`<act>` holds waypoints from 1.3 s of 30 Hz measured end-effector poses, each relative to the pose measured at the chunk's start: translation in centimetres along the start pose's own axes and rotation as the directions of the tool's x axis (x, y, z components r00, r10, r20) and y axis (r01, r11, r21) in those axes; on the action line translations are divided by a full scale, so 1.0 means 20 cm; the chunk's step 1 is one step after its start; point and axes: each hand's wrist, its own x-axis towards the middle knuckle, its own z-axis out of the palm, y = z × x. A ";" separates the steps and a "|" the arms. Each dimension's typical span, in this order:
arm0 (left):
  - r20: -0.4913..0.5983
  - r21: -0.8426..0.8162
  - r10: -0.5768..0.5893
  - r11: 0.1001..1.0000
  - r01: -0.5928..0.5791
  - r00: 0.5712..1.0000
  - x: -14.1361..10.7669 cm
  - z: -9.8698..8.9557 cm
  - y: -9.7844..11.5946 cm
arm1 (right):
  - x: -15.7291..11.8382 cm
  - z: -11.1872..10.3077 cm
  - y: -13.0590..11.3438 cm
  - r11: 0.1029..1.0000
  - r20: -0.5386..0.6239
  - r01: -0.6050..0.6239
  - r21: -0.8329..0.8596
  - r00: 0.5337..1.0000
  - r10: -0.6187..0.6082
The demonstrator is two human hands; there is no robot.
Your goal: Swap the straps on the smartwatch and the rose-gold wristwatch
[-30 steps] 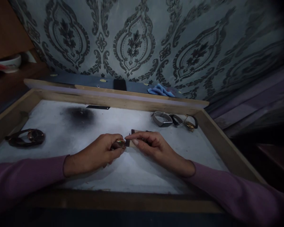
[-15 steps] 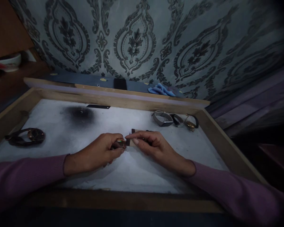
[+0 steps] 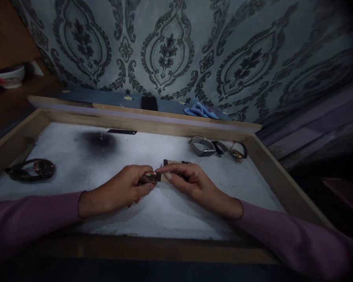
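Observation:
My left hand (image 3: 125, 190) is closed round a gold-rimmed watch (image 3: 148, 178) near the middle of the white-bottomed tray (image 3: 176, 221). A dark strap end (image 3: 159, 177) meets the watch on its right side. My right hand (image 3: 194, 181) pinches at this strap, index finger and thumb close together at the joint. Behind the right fingers lies another strap piece (image 3: 174, 161), beige with a dark end, partly hidden. What the other right fingers do is hidden.
At the tray's left lies a dark watch (image 3: 37, 169). Several watches or bands, one a grey band (image 3: 202, 146), sit at the back right. A flat black strip (image 3: 122, 132) lies at the back. Beyond the rim are a blue cloth (image 3: 201, 111) and a black object (image 3: 149, 103).

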 end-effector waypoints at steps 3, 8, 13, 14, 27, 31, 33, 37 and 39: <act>0.002 -0.001 0.002 1.000 -0.002 1.000 0.00 0.00 0.00 | 0.00 0.00 0.01 0.999 -0.008 0.039 -0.021 0.999 -0.039; 0.008 -0.002 -0.012 1.000 0.012 1.000 0.00 0.00 0.00 | 0.00 0.00 0.01 0.991 -0.020 0.115 -0.063 0.993 -0.116; 0.003 -0.003 -0.005 1.000 0.005 1.000 0.00 0.00 -0.01 | -0.01 0.01 0.01 0.978 -0.013 0.179 -0.110 0.983 -0.181; 0.004 -0.001 -0.004 1.000 0.004 1.000 0.01 0.00 -0.01 | -0.01 0.01 0.02 0.975 -0.015 0.189 -0.120 0.981 -0.192; 0.013 -0.046 0.006 0.999 -0.006 1.000 0.00 0.00 -0.01 | -0.01 0.02 0.01 0.976 -0.026 0.181 -0.122 0.982 -0.185; 0.016 -0.044 0.004 0.999 -0.004 1.000 0.00 0.00 -0.02 | -0.01 0.02 0.02 0.980 -0.021 0.169 -0.105 0.985 -0.172; 0.019 -0.049 0.003 0.999 -0.002 1.000 0.00 0.00 -0.02 | -0.01 0.02 0.02 0.979 -0.018 0.173 -0.103 0.984 -0.176; 0.014 -0.039 -0.001 0.999 0.002 1.000 0.00 0.00 -0.01 | -0.01 0.02 0.01 0.975 -0.011 0.192 -0.110 0.981 -0.194; 0.006 -0.031 0.013 0.999 -0.013 1.000 0.00 0.00 0.00 | -0.01 0.02 0.01 0.976 -0.006 0.184 -0.117 0.983 -0.186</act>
